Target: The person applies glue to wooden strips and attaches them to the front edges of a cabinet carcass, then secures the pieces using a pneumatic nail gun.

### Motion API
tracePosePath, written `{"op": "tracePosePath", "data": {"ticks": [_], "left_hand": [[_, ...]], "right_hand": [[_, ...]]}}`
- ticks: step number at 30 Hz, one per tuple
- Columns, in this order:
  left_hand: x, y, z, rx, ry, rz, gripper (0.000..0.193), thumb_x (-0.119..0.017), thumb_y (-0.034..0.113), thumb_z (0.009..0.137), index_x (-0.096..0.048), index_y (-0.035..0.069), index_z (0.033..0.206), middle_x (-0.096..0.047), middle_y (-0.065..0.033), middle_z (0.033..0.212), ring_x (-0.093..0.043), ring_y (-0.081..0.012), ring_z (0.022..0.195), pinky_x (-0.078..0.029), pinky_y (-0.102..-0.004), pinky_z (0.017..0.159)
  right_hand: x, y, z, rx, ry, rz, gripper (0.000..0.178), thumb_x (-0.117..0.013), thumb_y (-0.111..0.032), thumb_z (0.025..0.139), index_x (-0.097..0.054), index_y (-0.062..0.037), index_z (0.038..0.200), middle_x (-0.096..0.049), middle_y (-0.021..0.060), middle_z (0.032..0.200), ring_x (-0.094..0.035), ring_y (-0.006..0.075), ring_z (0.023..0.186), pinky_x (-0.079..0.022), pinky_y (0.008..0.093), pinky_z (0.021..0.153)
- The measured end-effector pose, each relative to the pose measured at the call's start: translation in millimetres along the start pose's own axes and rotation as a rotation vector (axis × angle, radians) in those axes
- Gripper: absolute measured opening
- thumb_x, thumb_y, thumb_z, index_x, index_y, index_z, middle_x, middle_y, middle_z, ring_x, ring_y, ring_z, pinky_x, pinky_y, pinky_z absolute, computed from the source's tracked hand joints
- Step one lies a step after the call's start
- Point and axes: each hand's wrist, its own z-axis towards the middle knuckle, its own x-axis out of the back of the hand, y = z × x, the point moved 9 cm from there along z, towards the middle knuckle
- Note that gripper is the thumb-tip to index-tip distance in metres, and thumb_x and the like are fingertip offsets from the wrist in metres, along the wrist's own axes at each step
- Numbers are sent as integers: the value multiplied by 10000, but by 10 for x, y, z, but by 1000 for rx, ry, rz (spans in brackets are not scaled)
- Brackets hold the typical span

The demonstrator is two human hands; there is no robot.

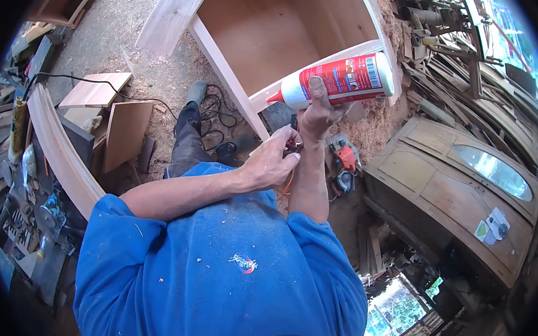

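Observation:
A white glue bottle (295, 86) with a red label and a red pointed nozzle lies sideways in my right hand (319, 117), its nozzle toward the left. My right thumb presses across the label, and the fingers are behind the bottle. Just below, my left hand (274, 159) is closed beside my right wrist. At its fingertips is a small dark and reddish thing, too small to make out. Beyond the bottle stands a pale wooden cabinet frame (230, 82) with brown panels inside, and the bottle covers part of its near rail.
A red power tool (346, 157) sits on the shavings to the right. Beside it lies a wooden door (427, 156) with an oval glass pane. Black cable (214, 112) coils near my feet. Wooden panels (126, 131) and a curved board (58, 140) stand at left; stacked planks (495, 95) fill the right.

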Motion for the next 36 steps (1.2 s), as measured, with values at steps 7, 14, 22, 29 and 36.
{"op": "tracePosePath", "data": {"ticks": [7,14,22,29,36], "left_hand": [[97,-158,-249,63,28,-100,326,-604,108,939,-511,-12,1227,-617,-132,1122,-634,-205,1070,-506,-370,957],[110,-177,-322,61,56,-113,332,-611,86,934,-520,-27,1233,-608,-129,1145,-624,-205,1090,-504,-362,975],[17,-298,-391,117,-5,-174,324,-611,90,938,-539,-39,1227,-613,-114,1150,-607,-174,1071,-504,-352,969],[-136,-250,-472,138,-103,-162,340,-602,104,919,-545,-42,1221,-616,-103,1135,-604,-159,1021,-506,-336,935],[-228,-316,-501,128,-131,-123,329,-607,122,916,-570,-33,1204,-630,-95,1093,-597,-159,1046,-492,-331,957]], "right_hand": [[-310,-162,-259,-144,-94,225,848,-850,-108,797,-325,-32,1459,-537,109,1273,-629,201,1058,-557,375,917],[-353,-162,-267,-134,-79,277,734,-830,-123,778,-415,-51,1378,-630,96,1114,-686,229,940,-617,390,844],[-314,-383,-394,-79,-229,183,784,-846,-95,770,-372,-42,1393,-582,106,1193,-647,216,1016,-576,399,914],[-140,-417,-507,-108,-266,175,785,-844,-57,762,-373,-36,1390,-578,93,1176,-639,199,1026,-559,384,938],[26,-420,-582,-101,-284,126,766,-832,-69,765,-378,-29,1382,-585,98,1166,-642,195,1013,-566,378,925]]}}
